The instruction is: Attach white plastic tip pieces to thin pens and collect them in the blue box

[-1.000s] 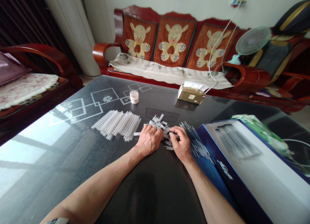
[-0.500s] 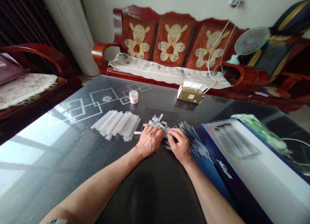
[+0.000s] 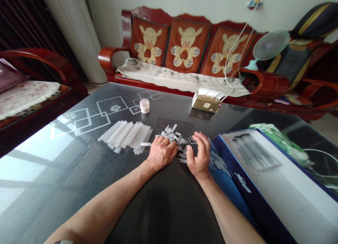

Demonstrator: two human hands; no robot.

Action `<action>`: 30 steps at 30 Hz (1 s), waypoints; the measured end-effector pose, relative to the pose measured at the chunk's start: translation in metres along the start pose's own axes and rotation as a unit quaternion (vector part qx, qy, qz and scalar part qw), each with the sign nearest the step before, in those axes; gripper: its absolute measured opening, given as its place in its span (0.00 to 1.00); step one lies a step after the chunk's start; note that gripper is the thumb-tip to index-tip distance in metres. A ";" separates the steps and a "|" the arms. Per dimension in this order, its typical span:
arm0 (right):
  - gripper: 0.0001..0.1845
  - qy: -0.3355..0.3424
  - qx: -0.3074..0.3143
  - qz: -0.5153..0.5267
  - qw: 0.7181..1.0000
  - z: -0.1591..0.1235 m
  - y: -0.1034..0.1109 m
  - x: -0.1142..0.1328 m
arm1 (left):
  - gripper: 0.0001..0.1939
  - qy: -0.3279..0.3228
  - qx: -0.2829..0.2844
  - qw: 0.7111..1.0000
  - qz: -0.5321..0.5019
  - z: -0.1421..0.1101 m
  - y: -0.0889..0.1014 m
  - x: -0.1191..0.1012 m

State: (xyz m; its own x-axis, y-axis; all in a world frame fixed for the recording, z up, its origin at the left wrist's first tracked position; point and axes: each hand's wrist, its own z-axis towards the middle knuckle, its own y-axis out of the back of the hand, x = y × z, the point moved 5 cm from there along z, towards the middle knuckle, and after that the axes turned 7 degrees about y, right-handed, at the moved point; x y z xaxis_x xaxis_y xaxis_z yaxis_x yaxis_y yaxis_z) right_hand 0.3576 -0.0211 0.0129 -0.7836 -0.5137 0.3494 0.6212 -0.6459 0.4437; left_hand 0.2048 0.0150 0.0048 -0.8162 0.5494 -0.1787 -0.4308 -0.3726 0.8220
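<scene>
My left hand [image 3: 162,151] is closed round a white pen barrel [image 3: 145,144], whose end sticks out on the left. A thin dark rod [image 3: 182,143] shows at the other side of its fingers. My right hand [image 3: 198,158] is raised slightly with thumb and fingers apart, and I see nothing held in it. Between and behind the hands lies a heap of small white plastic pieces [image 3: 171,131]. Many translucent white tubes [image 3: 126,135], like pen barrels, lie in a row left of my left hand. Thin pen refills [image 3: 218,161] lie beside my right hand, partly hidden by it.
A blue-edged white box [image 3: 285,187] holding thin dark-tipped rods [image 3: 256,151] stands at the right. Behind it lies a green plastic pack [image 3: 282,142]. A small round jar [image 3: 144,106] and a tissue pack [image 3: 206,101] stand farther back on the dark table [image 3: 126,194].
My right hand has opened from a pinch and lifted slightly away from my left hand. The held barrel's end juts out farther to the left.
</scene>
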 end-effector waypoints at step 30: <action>0.08 -0.030 0.203 -0.240 0.949 -0.009 0.025 -0.054 | 0.15 0.014 0.020 1.000 -0.012 0.002 -0.005 0.004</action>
State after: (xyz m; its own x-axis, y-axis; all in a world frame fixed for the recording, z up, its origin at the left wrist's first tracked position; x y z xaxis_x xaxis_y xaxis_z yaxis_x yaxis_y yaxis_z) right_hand 0.4155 -0.0151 -0.0024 -0.9823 -0.1748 0.0674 0.1504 -0.5211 0.8401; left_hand 0.2041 0.0202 0.0009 -0.8160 0.5373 -0.2130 -0.4354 -0.3291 0.8379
